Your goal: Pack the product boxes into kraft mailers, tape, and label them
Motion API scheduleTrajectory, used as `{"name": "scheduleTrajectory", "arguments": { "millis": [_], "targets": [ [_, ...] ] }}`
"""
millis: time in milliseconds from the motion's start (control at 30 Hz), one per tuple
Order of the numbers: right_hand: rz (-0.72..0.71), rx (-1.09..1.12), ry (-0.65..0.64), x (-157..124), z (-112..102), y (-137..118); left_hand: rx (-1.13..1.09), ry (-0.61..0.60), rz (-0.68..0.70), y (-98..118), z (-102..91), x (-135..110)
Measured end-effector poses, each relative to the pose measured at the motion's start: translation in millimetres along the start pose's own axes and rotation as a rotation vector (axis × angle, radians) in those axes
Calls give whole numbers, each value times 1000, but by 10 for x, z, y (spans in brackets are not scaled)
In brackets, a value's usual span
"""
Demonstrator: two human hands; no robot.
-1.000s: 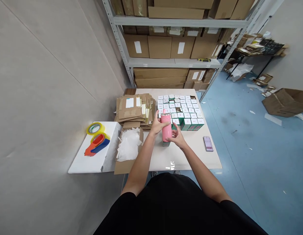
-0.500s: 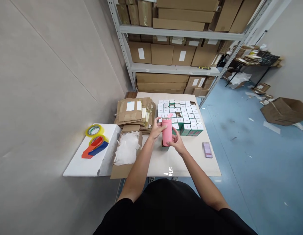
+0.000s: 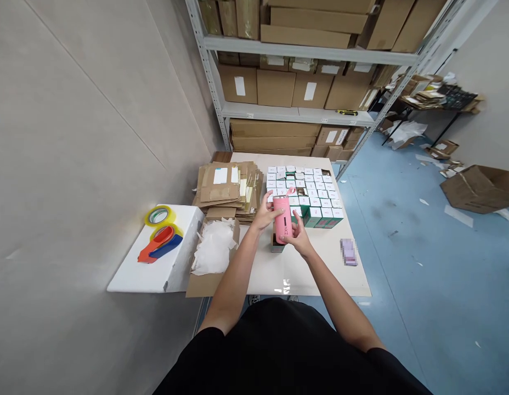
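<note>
A pink tumbler (image 3: 282,216) with dark printing on its side stands nearly upright between my two hands, above the table. My left hand (image 3: 264,215) grips its upper left side, fingers wrapped round it. Around the lower right side and base, my right hand (image 3: 299,237) is closed on it. A pink strap or loop (image 3: 291,191) shows at the tumbler's top. Just below and behind it stands a small open box (image 3: 276,248), partly hidden by the tumbler. Rows of white-topped green boxes (image 3: 315,214) stand close together beyond my hands.
Left of my hands lie flattened cardboard boxes (image 3: 219,184) and a carton of white packing paper (image 3: 214,247). Tape rolls and a tape dispenser (image 3: 160,244) rest on a white block (image 3: 126,280). A purple, blurred item (image 3: 349,252) lies at the table's right edge. Loaded shelving (image 3: 279,113) stands behind.
The tumbler has been turned in my hands, so dark printing now faces me. Its strap has swung to the right. My view has shifted slightly.
</note>
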State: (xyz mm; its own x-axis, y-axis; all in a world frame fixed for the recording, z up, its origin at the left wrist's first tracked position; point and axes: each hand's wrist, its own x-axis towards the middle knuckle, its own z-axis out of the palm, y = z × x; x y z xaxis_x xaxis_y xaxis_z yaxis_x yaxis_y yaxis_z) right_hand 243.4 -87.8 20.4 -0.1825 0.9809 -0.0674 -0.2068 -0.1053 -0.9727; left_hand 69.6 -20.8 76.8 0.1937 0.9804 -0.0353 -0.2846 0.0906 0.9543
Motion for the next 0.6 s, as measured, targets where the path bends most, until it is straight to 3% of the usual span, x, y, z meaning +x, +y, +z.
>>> {"name": "scheduleTrajectory", "arguments": {
  "millis": [133, 267, 433, 600],
  "targets": [
    [29, 1, -29, 25, -43, 63, 67, -17, -8, -52, -45, 22],
    [54, -3, -3, 58, -97, 154, 278, -61, 15, -34, -175, 115],
    [96, -12, -22, 56, -131, 288, 405, -243, 64, 76, -312, 262],
    [119, 11, -74, 48, -149, 447, 381, -360, 94, 104, -280, 332]
  ]
}}
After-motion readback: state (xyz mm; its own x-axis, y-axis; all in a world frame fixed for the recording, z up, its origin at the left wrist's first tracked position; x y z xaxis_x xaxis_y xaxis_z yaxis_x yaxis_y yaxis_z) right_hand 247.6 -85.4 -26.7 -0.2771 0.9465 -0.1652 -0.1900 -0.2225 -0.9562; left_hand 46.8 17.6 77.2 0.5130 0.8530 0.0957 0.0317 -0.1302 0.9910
